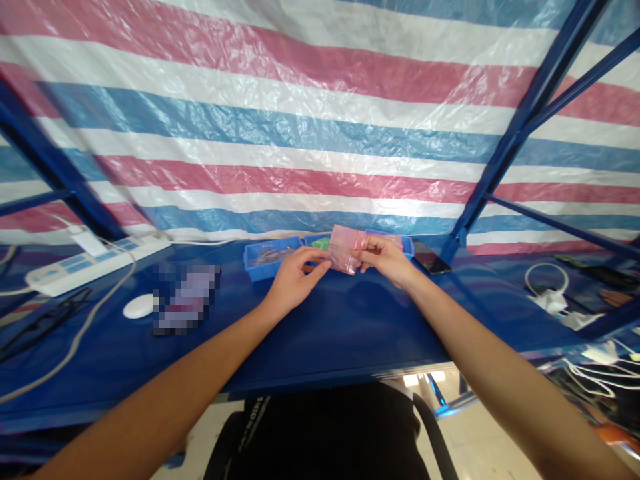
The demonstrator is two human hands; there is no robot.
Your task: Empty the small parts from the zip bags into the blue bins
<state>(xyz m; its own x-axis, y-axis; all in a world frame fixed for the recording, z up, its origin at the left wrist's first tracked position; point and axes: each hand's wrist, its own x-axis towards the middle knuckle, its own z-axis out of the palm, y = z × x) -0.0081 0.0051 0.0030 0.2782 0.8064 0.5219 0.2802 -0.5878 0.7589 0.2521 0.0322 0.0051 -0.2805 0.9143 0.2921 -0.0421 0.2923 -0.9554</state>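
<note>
A small pink zip-lock plastic bag (345, 248) is held up just above the blue shelf, in front of a row of small blue bins. My right hand (385, 260) pinches its right side between thumb and fingers. My left hand (299, 277) is at the bag's left edge, thumb and forefinger apart; whether the tips touch it I cannot tell. The left blue bin (266, 272) holds small thin pieces that are too small to name. Something green (321, 244) shows in the middle bin, partly hidden behind the bag. A right bin (407, 248) with pink contents stands behind my right hand.
A dark phone (433, 259) lies right of the bins. To the left are a white power strip (100, 263) with cables, a white mouse-like object (141, 306) and a blurred-out item (187, 300). A white charger (550, 300) sits far right. Blue metal posts (505, 147) frame the striped sheet.
</note>
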